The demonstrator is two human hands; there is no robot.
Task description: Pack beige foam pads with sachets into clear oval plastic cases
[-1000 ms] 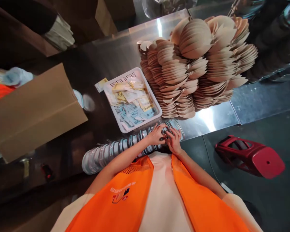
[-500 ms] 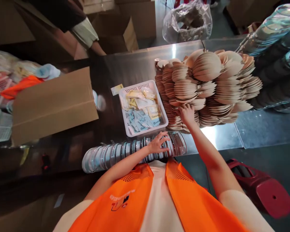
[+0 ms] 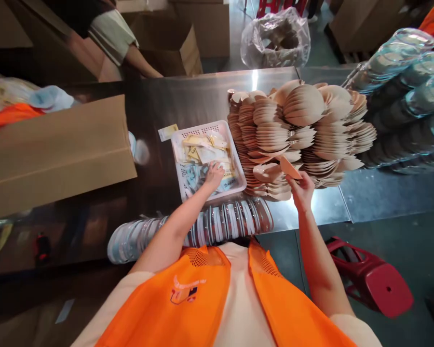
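My right hand [image 3: 302, 190] pinches a folded tan card piece [image 3: 289, 168], raised just above the front of the nested tan card pieces [image 3: 307, 106]. My left hand [image 3: 214, 177] is inside the white perforated basket [image 3: 240, 173], fingers apart and resting on the small blue and yellow packets [image 3: 226, 183]. Whether a packet is between those fingers does not show clearly. Below the basket, a row of nested clear plastic containers [image 3: 217, 224] lies along the table edge, partly covered by my left forearm.
A cardboard box [image 3: 61, 149] stands at left on the metal table [image 3: 148, 111]. Stacks of clear plastic containers [image 3: 398, 53] fill the far right. Beyond the table are a lined bin [image 3: 275, 38] and another person's arm [image 3: 141, 60]. A red stool [image 3: 386, 289] is at lower right.
My left hand has moved from the clear containers up into the basket. My right hand has drawn one tan card piece off the stack and shifted slightly right with it.
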